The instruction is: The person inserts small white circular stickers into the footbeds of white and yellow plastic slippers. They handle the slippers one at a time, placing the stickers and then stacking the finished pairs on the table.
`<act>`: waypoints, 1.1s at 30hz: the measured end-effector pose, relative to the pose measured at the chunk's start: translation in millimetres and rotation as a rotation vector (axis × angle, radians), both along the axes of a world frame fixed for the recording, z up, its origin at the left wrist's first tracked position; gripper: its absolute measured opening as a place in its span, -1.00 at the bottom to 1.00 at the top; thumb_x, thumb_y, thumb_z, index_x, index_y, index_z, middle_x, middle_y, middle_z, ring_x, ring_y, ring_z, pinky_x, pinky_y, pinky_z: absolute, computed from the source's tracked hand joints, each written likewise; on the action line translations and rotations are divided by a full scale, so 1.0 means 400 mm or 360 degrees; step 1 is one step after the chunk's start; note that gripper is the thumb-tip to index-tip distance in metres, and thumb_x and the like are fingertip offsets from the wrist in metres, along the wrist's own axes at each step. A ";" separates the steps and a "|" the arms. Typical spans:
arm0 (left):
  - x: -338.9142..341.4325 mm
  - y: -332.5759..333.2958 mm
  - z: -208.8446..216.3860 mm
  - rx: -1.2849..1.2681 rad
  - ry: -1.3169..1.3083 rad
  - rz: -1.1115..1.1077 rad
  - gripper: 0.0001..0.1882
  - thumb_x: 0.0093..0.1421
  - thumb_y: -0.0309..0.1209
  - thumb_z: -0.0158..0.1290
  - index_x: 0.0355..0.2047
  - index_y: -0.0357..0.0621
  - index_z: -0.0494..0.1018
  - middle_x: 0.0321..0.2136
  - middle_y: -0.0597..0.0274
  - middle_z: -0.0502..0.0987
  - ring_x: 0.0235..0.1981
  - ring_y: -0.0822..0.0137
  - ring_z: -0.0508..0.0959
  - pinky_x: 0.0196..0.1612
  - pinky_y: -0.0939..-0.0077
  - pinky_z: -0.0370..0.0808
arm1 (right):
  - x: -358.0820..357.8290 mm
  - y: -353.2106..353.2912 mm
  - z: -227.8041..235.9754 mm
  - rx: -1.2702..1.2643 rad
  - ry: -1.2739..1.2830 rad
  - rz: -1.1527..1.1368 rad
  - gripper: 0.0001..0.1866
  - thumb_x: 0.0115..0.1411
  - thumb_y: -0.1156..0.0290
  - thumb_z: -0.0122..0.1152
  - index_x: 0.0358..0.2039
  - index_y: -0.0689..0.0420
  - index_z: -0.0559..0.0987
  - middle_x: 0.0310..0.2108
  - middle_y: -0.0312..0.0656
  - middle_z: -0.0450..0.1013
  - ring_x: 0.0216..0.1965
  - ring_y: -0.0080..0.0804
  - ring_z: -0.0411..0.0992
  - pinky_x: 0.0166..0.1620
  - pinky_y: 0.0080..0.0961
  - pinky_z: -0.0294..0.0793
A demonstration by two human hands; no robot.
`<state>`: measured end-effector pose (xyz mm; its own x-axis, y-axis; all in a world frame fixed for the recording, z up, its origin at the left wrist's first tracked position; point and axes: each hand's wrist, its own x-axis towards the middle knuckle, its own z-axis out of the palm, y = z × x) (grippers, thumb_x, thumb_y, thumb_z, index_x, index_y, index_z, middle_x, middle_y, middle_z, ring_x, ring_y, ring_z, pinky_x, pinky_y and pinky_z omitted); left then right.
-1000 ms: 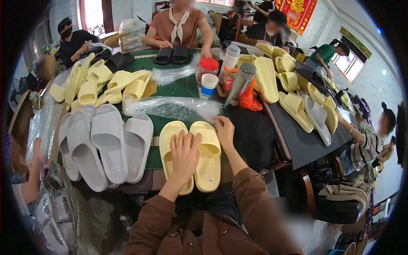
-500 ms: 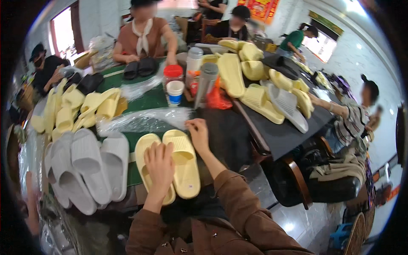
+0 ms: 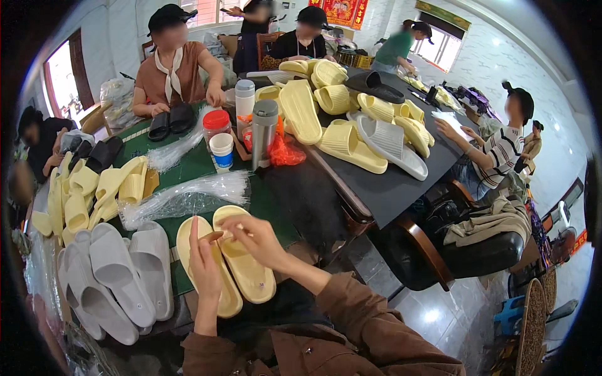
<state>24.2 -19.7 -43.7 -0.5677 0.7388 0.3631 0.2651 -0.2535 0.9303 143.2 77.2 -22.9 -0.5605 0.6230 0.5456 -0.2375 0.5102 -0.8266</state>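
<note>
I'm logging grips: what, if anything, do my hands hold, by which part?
Can't tell: left hand and right hand are over yellow slippers, any hold unclear.

Yellow slippers (image 3: 258, 281): matt plastic, ribbed on top
Clear bags (image 3: 199, 194): thin glossy plastic
Flask (image 3: 264, 141): smooth metal
Chair armrest (image 3: 427, 252): polished wood

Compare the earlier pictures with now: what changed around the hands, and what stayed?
The right hand left the clear plastic bags, moving left and nearer, over the near yellow pair. The left hand, earlier spread across that pair, turned edge-on. Pair, bags and grey slippers stayed.
</note>
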 end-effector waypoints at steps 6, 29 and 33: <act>-0.022 -0.020 0.048 0.0060 -0.0315 -0.0204 -0.66 0.40 -0.36 -0.20 0.08 -0.25 0.35 -0.19 0.14 0.52 -0.15 0.37 0.50 -0.02 0.47 0.41 | 0.076 -0.105 0.006 0.0275 -0.0159 0.0461 -0.88 0.28 0.53 0.01 -0.24 0.26 0.51 -0.31 -0.16 0.50 -0.27 -0.35 0.51 -0.25 -0.44 0.49; 0.052 -0.199 0.031 -0.0405 -0.0102 -0.0427 -0.77 0.17 -0.66 -0.21 -0.29 -0.31 0.46 -0.45 0.27 0.51 -0.53 0.55 0.41 -0.42 0.64 0.37 | 0.088 -0.116 0.080 -0.0528 -0.0567 0.0380 -0.87 0.29 0.48 0.06 -0.22 0.18 0.56 0.02 -0.24 0.46 -0.56 -0.80 0.26 -0.53 -0.77 0.24; 0.076 -0.212 0.033 -0.0410 -0.0050 -0.0482 -0.75 0.15 -0.70 -0.19 -0.27 -0.25 0.47 -0.58 0.29 0.42 -0.56 0.50 0.40 -0.45 0.60 0.35 | 0.049 -0.108 0.073 -0.0598 -0.0524 0.0392 -0.85 0.29 0.43 0.10 -0.20 0.19 0.57 -0.08 -0.25 0.51 -0.53 -0.78 0.32 -0.51 -0.76 0.30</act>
